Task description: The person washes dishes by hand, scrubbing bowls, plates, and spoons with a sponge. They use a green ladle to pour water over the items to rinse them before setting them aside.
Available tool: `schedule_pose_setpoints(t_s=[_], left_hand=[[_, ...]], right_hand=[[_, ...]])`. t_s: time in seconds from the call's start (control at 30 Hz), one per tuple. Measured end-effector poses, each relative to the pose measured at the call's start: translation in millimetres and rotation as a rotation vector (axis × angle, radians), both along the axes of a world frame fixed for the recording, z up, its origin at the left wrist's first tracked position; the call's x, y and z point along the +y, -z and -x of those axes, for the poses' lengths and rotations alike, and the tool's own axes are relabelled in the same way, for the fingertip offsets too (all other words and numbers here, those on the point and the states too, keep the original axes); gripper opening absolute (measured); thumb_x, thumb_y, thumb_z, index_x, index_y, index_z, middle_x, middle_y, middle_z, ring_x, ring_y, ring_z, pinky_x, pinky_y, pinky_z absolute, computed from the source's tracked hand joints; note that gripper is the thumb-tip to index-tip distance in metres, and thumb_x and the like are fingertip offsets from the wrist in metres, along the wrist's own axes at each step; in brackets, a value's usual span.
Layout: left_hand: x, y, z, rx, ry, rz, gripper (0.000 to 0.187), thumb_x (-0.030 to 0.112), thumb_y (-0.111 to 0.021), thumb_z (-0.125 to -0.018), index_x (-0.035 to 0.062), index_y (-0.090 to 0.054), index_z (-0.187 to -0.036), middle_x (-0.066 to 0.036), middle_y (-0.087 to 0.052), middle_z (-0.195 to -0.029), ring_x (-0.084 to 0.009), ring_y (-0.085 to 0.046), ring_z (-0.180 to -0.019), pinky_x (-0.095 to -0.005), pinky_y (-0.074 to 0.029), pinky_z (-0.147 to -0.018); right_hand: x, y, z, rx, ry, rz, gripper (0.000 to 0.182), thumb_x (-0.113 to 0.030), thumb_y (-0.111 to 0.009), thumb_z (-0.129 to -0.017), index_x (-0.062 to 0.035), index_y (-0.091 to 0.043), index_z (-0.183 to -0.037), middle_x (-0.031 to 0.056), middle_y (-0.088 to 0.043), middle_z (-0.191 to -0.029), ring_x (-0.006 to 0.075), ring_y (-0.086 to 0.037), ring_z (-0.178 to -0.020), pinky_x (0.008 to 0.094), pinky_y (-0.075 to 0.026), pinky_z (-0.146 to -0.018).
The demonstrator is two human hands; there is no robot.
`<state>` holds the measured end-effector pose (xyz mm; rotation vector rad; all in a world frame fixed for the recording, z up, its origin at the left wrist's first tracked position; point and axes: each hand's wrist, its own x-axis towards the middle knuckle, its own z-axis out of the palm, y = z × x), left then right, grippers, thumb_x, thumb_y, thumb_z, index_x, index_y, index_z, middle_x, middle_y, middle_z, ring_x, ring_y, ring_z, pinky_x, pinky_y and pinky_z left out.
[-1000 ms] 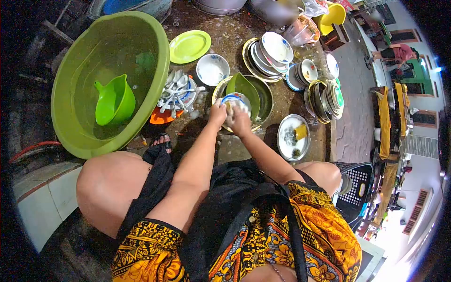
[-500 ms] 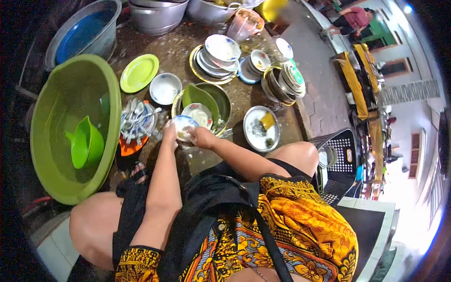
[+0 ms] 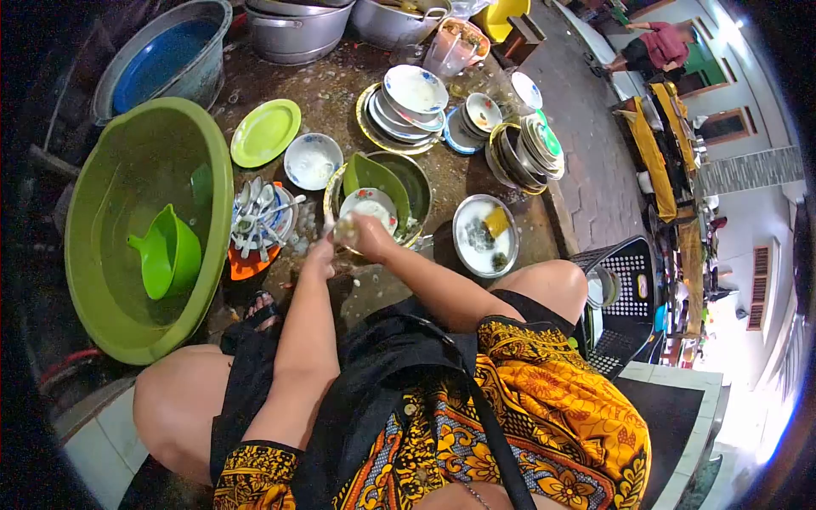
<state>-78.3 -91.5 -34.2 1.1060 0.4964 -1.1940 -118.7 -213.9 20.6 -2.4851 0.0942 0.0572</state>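
My left hand [image 3: 321,257] is closed around a small white bowl [image 3: 330,223] that is now tipped nearly edge-on, so little of it shows. Pressed against the bowl, my right hand [image 3: 369,238] is closed on a pale yellowish thing, blurred and mostly hidden. Just beyond my hands, a white bowl with red marks [image 3: 371,202] and a green leaf-shaped dish [image 3: 382,180] rest inside a large gold-rimmed basin [image 3: 416,183]. To the right stands a bowl of white suds [image 3: 467,242] holding a yellow sponge [image 3: 495,223] and a dark scourer [image 3: 501,260].
On the left is a big green tub [image 3: 223,212] with a green dipper [image 3: 170,255]. Spoons [image 3: 253,208] lie over an orange-edged stack. Stacked plates [image 3: 415,89], a green plate [image 3: 266,133] and metal pots [image 3: 299,36] lie farther back. A black crate [image 3: 625,280] stands right.
The bowl in my hands has tipped from facing up to nearly edge-on. My right hand has shifted over it. The whole view has moved slightly.
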Motion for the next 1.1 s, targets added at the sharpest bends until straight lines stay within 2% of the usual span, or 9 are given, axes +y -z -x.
schedule_pose_setpoints(t_s=[0.17,0.3,0.47,0.57,0.63,0.77,0.9,1.03,1.1], left_hand=[[-5,7,11,-0.009,-0.365,0.261,0.041,0.035,-0.038,-0.088,0.0027,-0.048,-0.111,-0.012,-0.055,-0.106,-0.0255,-0.054,-0.095,-0.0410,-0.043,-0.082],[-9,35,-4,0.026,-0.436,0.350,0.038,0.030,-0.038,-0.088,-0.0002,-0.051,-0.106,-0.012,-0.058,-0.099,-0.0262,-0.056,-0.091,-0.0394,-0.043,-0.083],[-1,51,-10,-0.148,-0.321,0.153,0.031,0.028,-0.043,-0.086,0.0016,-0.056,-0.098,-0.010,-0.059,-0.084,-0.0221,-0.057,-0.075,-0.0363,-0.047,-0.066],[-2,40,-9,-0.532,-0.087,-0.068,0.029,0.023,-0.051,-0.081,0.0013,-0.056,-0.099,-0.011,-0.061,-0.086,-0.0223,-0.058,-0.075,-0.0327,-0.044,-0.067],[-3,26,-18,-1.018,0.256,-0.393,0.027,0.020,-0.052,-0.079,0.0003,-0.056,-0.097,-0.017,-0.061,-0.085,-0.0280,-0.058,-0.078,-0.0353,-0.043,-0.068],[14,-32,-11,-1.299,0.460,-0.745,0.021,0.018,-0.048,-0.080,0.0035,-0.056,-0.092,-0.019,-0.057,-0.084,-0.0348,-0.055,-0.080,-0.0430,-0.043,-0.071],[27,-1,17,-1.191,0.537,-0.928,0.023,0.017,-0.035,-0.086,0.0092,-0.056,-0.093,-0.012,-0.049,-0.109,-0.0302,-0.048,-0.098,-0.0392,-0.041,-0.080],[30,18,24,-1.058,0.776,-1.029,0.033,0.022,-0.051,-0.079,0.0090,-0.052,-0.109,-0.016,-0.038,-0.121,-0.0305,-0.038,-0.112,-0.0397,-0.035,-0.090],[24,18,17,-0.892,0.406,-0.866,0.043,0.023,-0.065,-0.068,0.0027,-0.053,-0.104,-0.023,-0.037,-0.121,-0.0350,-0.040,-0.109,-0.0400,-0.036,-0.088]], right_hand=[[-24,38,-18,0.021,0.767,-0.189,0.023,-0.016,-0.061,-0.071,-0.0044,-0.057,-0.090,0.0160,-0.061,-0.077,0.0288,-0.059,-0.071,0.0377,-0.046,-0.061],[9,21,18,-0.119,0.277,0.066,0.047,-0.002,-0.055,-0.064,-0.0034,-0.046,-0.110,0.0236,-0.052,-0.097,0.0389,-0.051,-0.089,0.0428,-0.042,-0.074],[37,25,22,0.065,0.029,0.199,0.051,-0.019,-0.065,-0.066,-0.0032,-0.046,-0.111,0.0269,-0.051,-0.102,0.0397,-0.048,-0.097,0.0417,-0.039,-0.084],[-8,82,-2,-0.003,0.257,-0.218,0.053,-0.026,-0.062,-0.069,-0.0012,-0.044,-0.112,0.0244,-0.054,-0.098,0.0377,-0.052,-0.090,0.0418,-0.041,-0.080],[-35,73,-21,0.262,0.399,0.007,0.048,-0.022,-0.060,-0.070,0.0005,-0.044,-0.110,0.0234,-0.055,-0.093,0.0368,-0.054,-0.086,0.0417,-0.042,-0.078],[-44,88,-18,0.128,0.512,0.139,0.040,-0.014,-0.055,-0.071,-0.0006,-0.046,-0.109,0.0223,-0.054,-0.095,0.0380,-0.052,-0.090,0.0427,-0.042,-0.076],[-19,95,-6,0.221,0.230,0.256,0.059,-0.030,-0.062,-0.070,0.0047,-0.041,-0.113,0.0293,-0.047,-0.104,0.0422,-0.046,-0.098,0.0437,-0.037,-0.086],[-11,111,-3,0.226,0.166,0.277,0.054,-0.031,-0.063,-0.069,0.0043,-0.045,-0.106,0.0291,-0.047,-0.104,0.0416,-0.046,-0.098,0.0444,-0.038,-0.085],[-5,83,1,0.293,0.062,0.349,0.044,-0.025,-0.059,-0.072,0.0011,-0.047,-0.104,0.0262,-0.050,-0.099,0.0393,-0.050,-0.092,0.0443,-0.043,-0.078]])
